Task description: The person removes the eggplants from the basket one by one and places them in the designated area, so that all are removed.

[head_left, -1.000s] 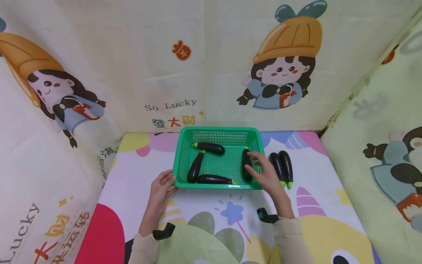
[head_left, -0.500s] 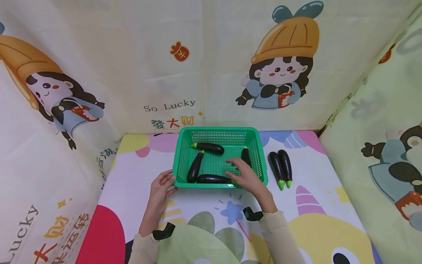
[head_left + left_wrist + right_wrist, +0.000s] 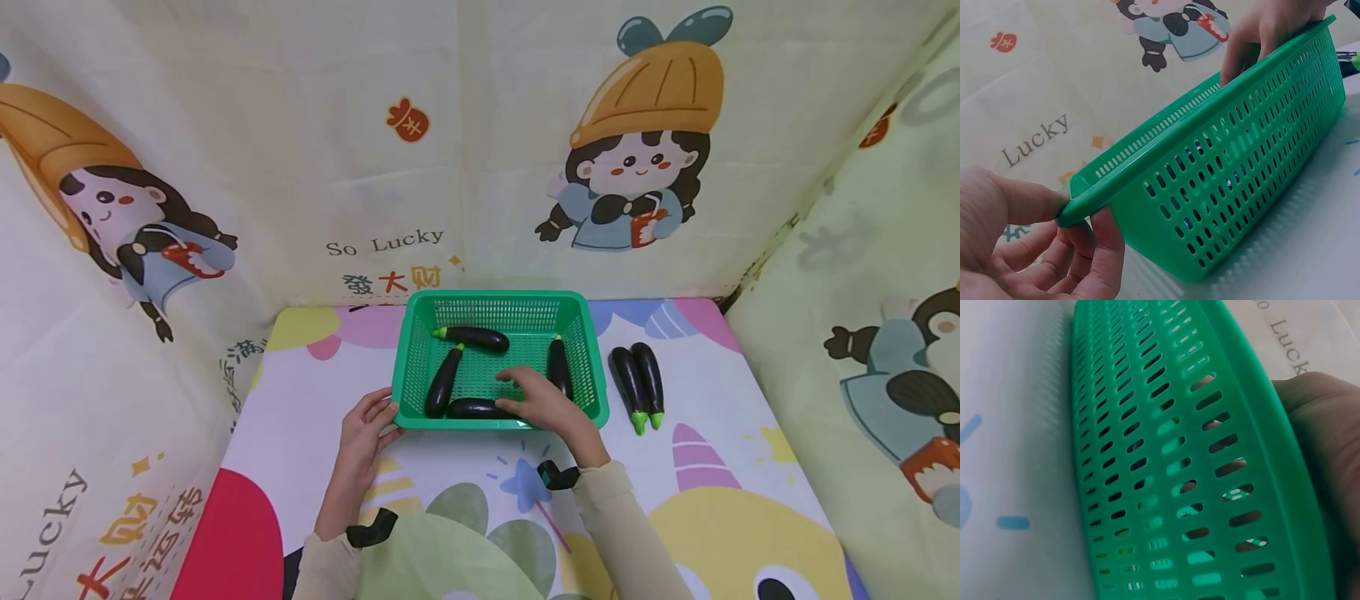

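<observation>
Green plastic mesh makes up the basket (image 3: 577,312) sitting on the cartoon-printed mat (image 3: 750,467), close to the fabric backdrop (image 3: 300,125) with its "So Lucky" lettering. Four dark eggplants lie inside it. One eggplant (image 3: 472,337) stretches along the far wall, a second eggplant (image 3: 442,382) angles down the left side, a third eggplant (image 3: 468,407) lies along the near wall, and a fourth eggplant (image 3: 558,367) runs front to back on the right side.

The person's left hand (image 3: 365,427) grips the basket's near left corner; in the left wrist view the thumb sits on top of the rim (image 3: 1210,103) and the curled fingers (image 3: 1100,250) tuck under it. The right hand (image 3: 546,402) reaches over the near rim into the basket, fingers curved down over the right end of the eggplant along the near wall. Whether they actually clamp it I cannot tell; the right wrist view shows only the basket's perforated wall (image 3: 1147,456) and bits of skin through the slots.

Outside the basket, just to its right on the mat, two more eggplants (image 3: 640,379) lie side by side, touching, green stems toward the person. Both sleeves (image 3: 622,525) are beige, each wrist with a dark strap-on device.
</observation>
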Demonstrator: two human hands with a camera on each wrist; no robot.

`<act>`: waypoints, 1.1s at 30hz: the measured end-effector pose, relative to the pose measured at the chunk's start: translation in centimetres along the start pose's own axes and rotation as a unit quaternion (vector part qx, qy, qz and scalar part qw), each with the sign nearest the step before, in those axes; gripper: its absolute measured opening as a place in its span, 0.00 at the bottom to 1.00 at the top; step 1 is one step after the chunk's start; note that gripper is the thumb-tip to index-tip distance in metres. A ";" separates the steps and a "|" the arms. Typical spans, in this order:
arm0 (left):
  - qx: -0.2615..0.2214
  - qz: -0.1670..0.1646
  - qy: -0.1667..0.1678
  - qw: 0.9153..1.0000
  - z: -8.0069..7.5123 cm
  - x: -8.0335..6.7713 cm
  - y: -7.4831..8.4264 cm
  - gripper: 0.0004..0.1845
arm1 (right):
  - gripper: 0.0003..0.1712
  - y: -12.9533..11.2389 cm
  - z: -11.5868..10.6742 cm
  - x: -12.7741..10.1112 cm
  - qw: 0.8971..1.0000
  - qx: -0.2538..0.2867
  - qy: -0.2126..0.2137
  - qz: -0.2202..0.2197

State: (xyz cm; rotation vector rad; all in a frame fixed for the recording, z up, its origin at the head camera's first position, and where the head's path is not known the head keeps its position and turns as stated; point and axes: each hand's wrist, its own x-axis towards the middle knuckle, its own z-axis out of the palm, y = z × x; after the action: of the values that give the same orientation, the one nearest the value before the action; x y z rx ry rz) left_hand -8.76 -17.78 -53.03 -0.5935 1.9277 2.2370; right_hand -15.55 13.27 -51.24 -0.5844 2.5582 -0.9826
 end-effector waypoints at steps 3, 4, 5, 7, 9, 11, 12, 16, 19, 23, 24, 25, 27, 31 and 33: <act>0.001 0.001 0.000 1.000 0.0 0.0 0.0 0.23 | 0.28 0.2 0.1 0.4 1.000 0.000 -0.015 -0.005; 0.000 0.001 -0.001 1.000 0.0 0.0 0.0 0.23 | 0.28 0.2 0.1 0.5 1.000 0.001 -0.021 -0.005; 0.000 0.000 0.000 1.000 0.0 -0.1 0.1 0.23 | 0.28 0.2 0.1 0.6 1.000 0.003 -0.027 -0.004; 0.000 0.000 0.000 1.000 0.0 -0.1 0.1 0.23 | 0.28 0.2 0.1 0.8 0.999 0.010 -0.040 0.000; 0.000 0.001 -0.001 1.000 0.0 -0.1 0.2 0.24 | 0.28 0.0 0.1 1.0 0.999 0.015 -0.052 0.005; 0.001 0.002 0.000 1.000 0.0 -0.1 0.2 0.24 | 0.27 -0.1 0.1 1.1 0.998 0.021 -0.063 0.009; 0.000 0.002 -0.001 1.000 0.0 -0.1 0.2 0.24 | 0.27 -0.2 0.0 1.2 0.997 0.024 -0.068 0.010; -0.003 0.002 0.000 1.000 0.0 -0.1 0.0 0.23 | 0.25 -0.3 0.0 1.3 0.996 0.030 -0.087 0.022; -0.002 0.003 0.001 1.000 0.0 -0.2 -0.1 0.23 | 0.24 -0.3 0.0 1.4 0.995 0.028 -0.096 0.023; -0.001 0.001 0.003 1.000 0.1 -0.1 -0.1 0.23 | 0.23 -0.1 0.1 1.5 0.994 0.023 -0.101 0.017; -0.001 0.000 0.003 1.000 0.1 -0.1 -0.1 0.23 | 0.23 -0.1 0.2 1.6 0.994 0.021 -0.103 0.017; -0.001 0.000 0.003 1.000 0.1 -0.1 -0.1 0.23 | 0.23 0.0 0.2 1.6 0.994 0.018 -0.104 0.017; -0.001 0.000 0.002 1.000 0.0 -0.1 -0.1 0.23 | 0.22 0.0 0.3 1.7 0.994 0.014 -0.103 0.017; 0.001 0.003 0.003 1.000 0.0 -0.2 -0.1 0.23 | 0.21 0.1 0.4 1.9 0.995 0.003 -0.103 0.014; -0.002 0.004 0.004 1.000 0.0 -0.2 -0.1 0.22 | 0.20 0.1 0.4 2.0 0.995 0.000 -0.103 0.013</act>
State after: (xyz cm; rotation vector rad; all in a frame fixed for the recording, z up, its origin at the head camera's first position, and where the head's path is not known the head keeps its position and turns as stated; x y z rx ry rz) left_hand -8.59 -17.69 -53.00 -0.5974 1.9334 2.2471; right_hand -17.12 12.19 -51.89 -0.6168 2.3789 -0.8655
